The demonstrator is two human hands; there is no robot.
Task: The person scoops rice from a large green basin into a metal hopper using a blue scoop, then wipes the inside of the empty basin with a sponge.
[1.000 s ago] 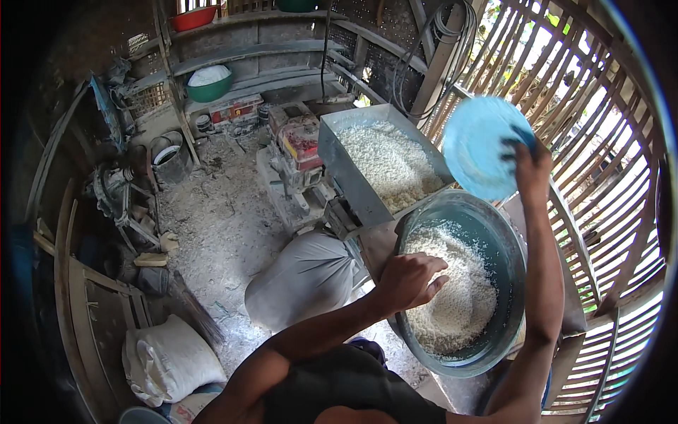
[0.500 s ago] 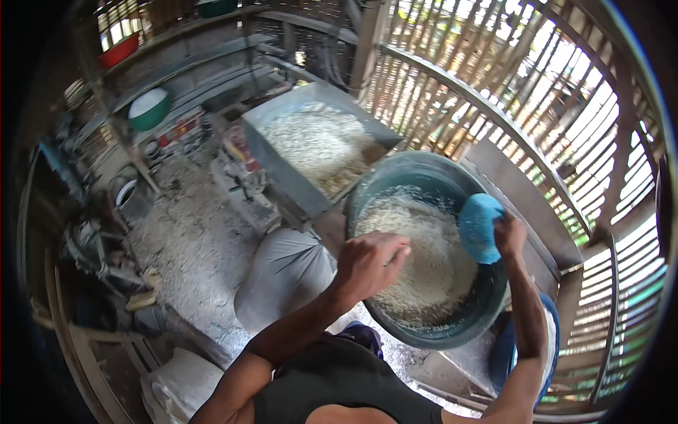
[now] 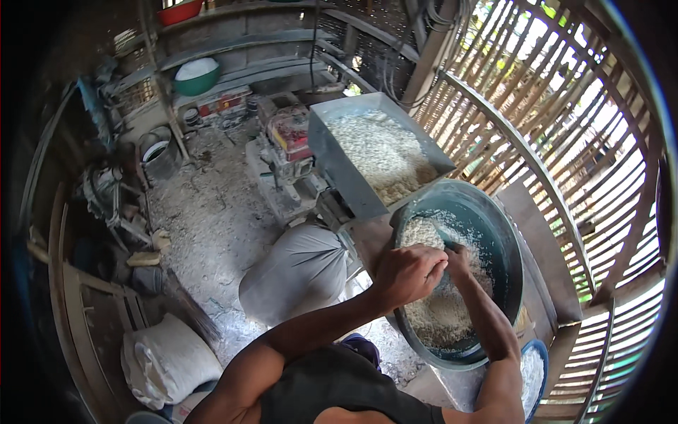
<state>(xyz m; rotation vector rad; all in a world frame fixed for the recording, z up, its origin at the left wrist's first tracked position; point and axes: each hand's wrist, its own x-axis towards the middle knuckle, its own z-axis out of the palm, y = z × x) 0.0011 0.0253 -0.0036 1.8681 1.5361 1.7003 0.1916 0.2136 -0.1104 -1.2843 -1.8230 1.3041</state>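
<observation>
A wide, deep grey-green tub (image 3: 510, 283) stands in front of me, partly filled with pale grain (image 3: 438, 321) that looks like rice. My right hand (image 3: 459, 261) reaches into it, closed on the rim of a blue bowl (image 3: 447, 238), which is heaped with grain and mostly hidden by the hands. Over the tub's left edge, my left hand (image 3: 412, 274) has its fingers curled beside the bowl; what they grip is hidden. Just beyond the tub, a grey metal hopper (image 3: 339, 169) holds more of this grain.
Left of the tub sits a full grey sack (image 3: 293, 272). A white sack (image 3: 169, 360) lies lower left. Another tub with a blue rim (image 3: 542, 353) stands at lower right. A slatted wall (image 3: 551, 134) closes the right side. A green basin (image 3: 196, 79) rests at the back.
My right hand has swung left with the blue bowl, from the tub's right wall to its middle; the bowl now carries grain. My left hand has curled its fingers. The view has shifted.
</observation>
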